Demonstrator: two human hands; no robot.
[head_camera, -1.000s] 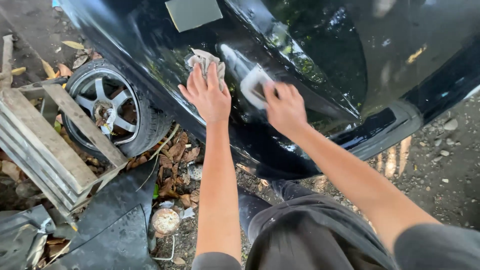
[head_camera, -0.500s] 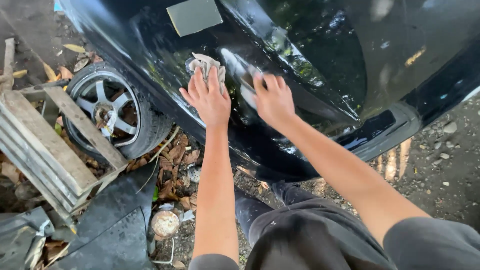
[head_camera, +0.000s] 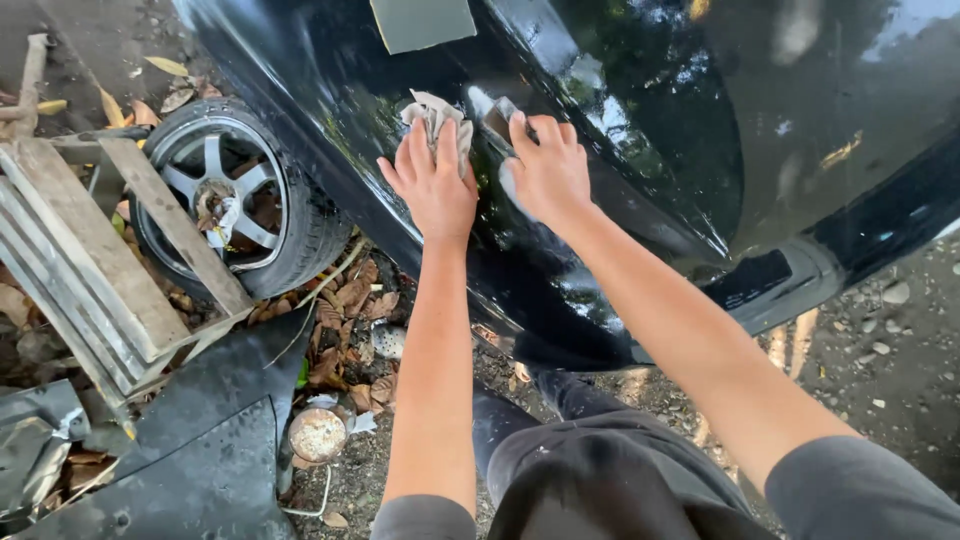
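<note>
From the head view we see our left hand (head_camera: 432, 185) pressed flat, fingers spread, on a crumpled grey cloth (head_camera: 436, 115) against the glossy black car body (head_camera: 640, 130). Our right hand (head_camera: 548, 172) curls its fingers around a small sanding block (head_camera: 497, 118) just beside the cloth. A square grey patch (head_camera: 422, 22) sits above them on the panel.

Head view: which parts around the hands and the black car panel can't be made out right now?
- Pad under the right hand: mostly covered by the fingers; its kind is unclear.
- Cloth under the left hand: lower part hidden by the palm.
- Black car panel: cut off by the top edge; glare hides its surface.
- Wheel: partly hidden by wooden slats.
</note>
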